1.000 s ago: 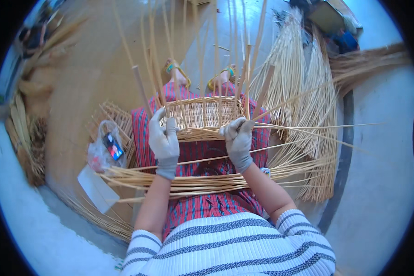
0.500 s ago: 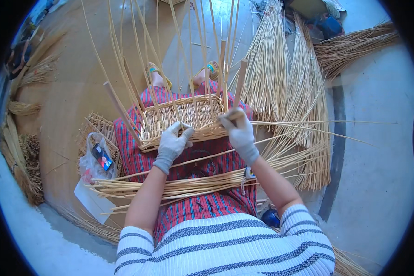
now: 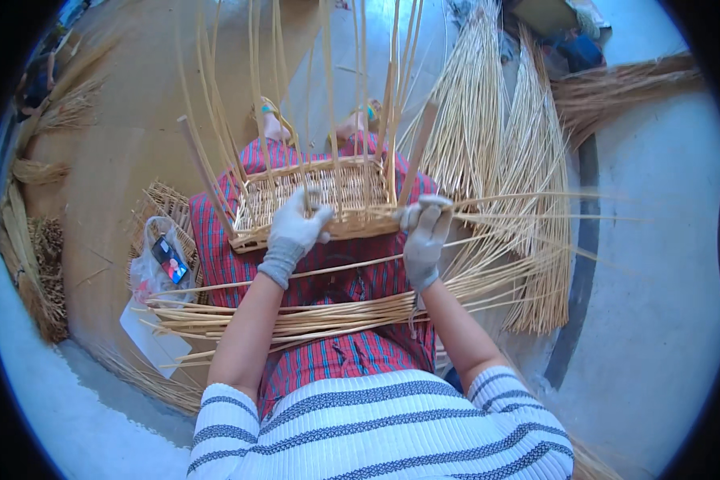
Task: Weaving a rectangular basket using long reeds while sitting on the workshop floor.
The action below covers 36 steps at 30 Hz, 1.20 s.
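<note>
A rectangular woven basket (image 3: 260, 208) with long upright canes and wooden corner posts (image 3: 195, 153) rests on red striped cloth over my lap. My gloved left hand (image 3: 296, 232) is closed on the middle of its near rim, beside an upright cane. At the right front corner, my gloved right hand (image 3: 426, 240) has its fingers wrapped round loose rattan strands (image 3: 552, 217) that stretch out to the right. Across my lap, below both hands, lies a bundle of long pale rods (image 3: 328, 316).
Long rattan bundles (image 3: 464, 112) lie at the right, darker fibres (image 3: 632, 92) behind them. At the left are woven pieces (image 3: 160, 200), a plastic bag (image 3: 144, 268) with a phone (image 3: 170, 259), white paper (image 3: 148, 336) and fibre bundles (image 3: 40, 272). My sandalled feet (image 3: 276, 124) are beyond the basket.
My left hand has moved from the basket's left corner to the middle of the near rim. My right hand shifted at the right corner. The basket sits further left in view.
</note>
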{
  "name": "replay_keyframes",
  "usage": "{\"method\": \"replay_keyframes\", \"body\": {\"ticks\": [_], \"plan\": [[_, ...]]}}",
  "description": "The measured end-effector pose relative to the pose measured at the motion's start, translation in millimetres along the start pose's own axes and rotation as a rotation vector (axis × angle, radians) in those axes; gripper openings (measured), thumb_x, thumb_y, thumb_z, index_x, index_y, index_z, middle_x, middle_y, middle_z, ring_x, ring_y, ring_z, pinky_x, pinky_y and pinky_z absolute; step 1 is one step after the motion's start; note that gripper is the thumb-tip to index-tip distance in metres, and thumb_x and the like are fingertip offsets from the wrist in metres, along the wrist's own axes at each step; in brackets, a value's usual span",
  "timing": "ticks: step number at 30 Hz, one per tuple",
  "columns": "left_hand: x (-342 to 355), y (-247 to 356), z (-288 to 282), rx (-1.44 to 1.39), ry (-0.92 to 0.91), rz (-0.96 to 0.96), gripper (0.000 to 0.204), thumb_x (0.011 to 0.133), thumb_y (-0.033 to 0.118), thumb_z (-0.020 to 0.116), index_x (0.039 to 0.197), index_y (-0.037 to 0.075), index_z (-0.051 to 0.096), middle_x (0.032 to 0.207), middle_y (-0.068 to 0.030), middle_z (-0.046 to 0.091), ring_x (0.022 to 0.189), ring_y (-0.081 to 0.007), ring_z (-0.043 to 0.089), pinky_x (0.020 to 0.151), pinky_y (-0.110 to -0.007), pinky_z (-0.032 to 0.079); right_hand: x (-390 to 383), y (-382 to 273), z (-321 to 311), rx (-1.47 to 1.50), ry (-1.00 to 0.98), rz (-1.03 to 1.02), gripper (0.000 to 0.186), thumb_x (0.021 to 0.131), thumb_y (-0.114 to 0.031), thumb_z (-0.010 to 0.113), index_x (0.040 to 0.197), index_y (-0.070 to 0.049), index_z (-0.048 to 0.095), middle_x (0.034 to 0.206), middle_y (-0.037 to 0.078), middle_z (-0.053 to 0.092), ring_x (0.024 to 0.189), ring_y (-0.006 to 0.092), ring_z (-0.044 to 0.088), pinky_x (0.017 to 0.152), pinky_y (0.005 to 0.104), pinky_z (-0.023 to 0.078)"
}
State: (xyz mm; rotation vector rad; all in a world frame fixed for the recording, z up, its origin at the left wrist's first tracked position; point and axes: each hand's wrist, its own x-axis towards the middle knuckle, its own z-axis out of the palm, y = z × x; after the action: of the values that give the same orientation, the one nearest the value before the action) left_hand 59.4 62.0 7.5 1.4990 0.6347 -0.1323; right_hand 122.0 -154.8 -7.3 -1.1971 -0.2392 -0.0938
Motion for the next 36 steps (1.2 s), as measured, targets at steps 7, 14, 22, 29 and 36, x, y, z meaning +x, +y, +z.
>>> {"method": "replay_keyframes", "body": {"ticks": [7,14,22,29,36], "plan": [[8,28,13,0.542,0.236,0.103,0.049,0.085,0.038,0.076,0.118,0.007,0.058,0.082,-0.0075,0.066,0.064,-0.0159,0.061,0.063,-0.034,0.049,-21,-52,44,-0.165,-0.113,0.054,0.027,0.107,-0.032,0.043,0.106,-0.006,0.050,0.071,0.002,0.052,0.060,0.0133,0.053,0.066,0.0335,0.052],[-9,39,65,-0.049,0.178,0.483,0.026,0.097,0.009,0.060,0.122,0.004,0.056,0.099,-0.0110,0.067,0.068,-0.0158,0.068,0.055,-0.028,0.053,26,-82,-25,-0.106,0.211,0.314,0.012,0.099,-0.005,0.056,0.107,-0.011,0.050,0.100,0.012,0.069,0.096,0.0215,0.069,0.086,0.0370,0.058],[5,-4,104,-0.181,0.035,0.135,0.013,0.101,0.017,0.058,0.098,0.004,0.058,0.080,-0.0032,0.061,0.054,-0.0127,0.063,0.046,-0.023,0.050,133,-68,59,-1.077,-0.422,-0.544,0.059,0.082,0.001,0.070,0.138,-0.009,0.054,0.115,0.010,0.062,0.117,0.0193,0.061,0.091,0.0285,0.051],[5,9,100,-0.034,0.005,0.117,0.017,0.095,0.017,0.066,0.102,0.003,0.062,0.086,-0.0047,0.064,0.061,-0.0139,0.066,0.053,-0.026,0.056,84,-59,-10,-1.307,-0.064,-0.219,0.062,0.079,-0.006,0.078,0.136,-0.010,0.055,0.120,0.010,0.059,0.106,0.0221,0.060,0.089,0.0336,0.051],[-62,10,4,0.253,0.039,0.708,0.036,0.092,0.025,0.068,0.125,0.009,0.062,0.100,-0.0139,0.070,0.088,-0.0298,0.068,0.081,-0.041,0.053,-25,-59,28,-1.152,-0.921,0.121,0.023,0.077,-0.016,0.078,0.097,-0.008,0.069,0.085,0.011,0.071,0.083,0.0269,0.070,0.074,0.0366,0.054]]}}
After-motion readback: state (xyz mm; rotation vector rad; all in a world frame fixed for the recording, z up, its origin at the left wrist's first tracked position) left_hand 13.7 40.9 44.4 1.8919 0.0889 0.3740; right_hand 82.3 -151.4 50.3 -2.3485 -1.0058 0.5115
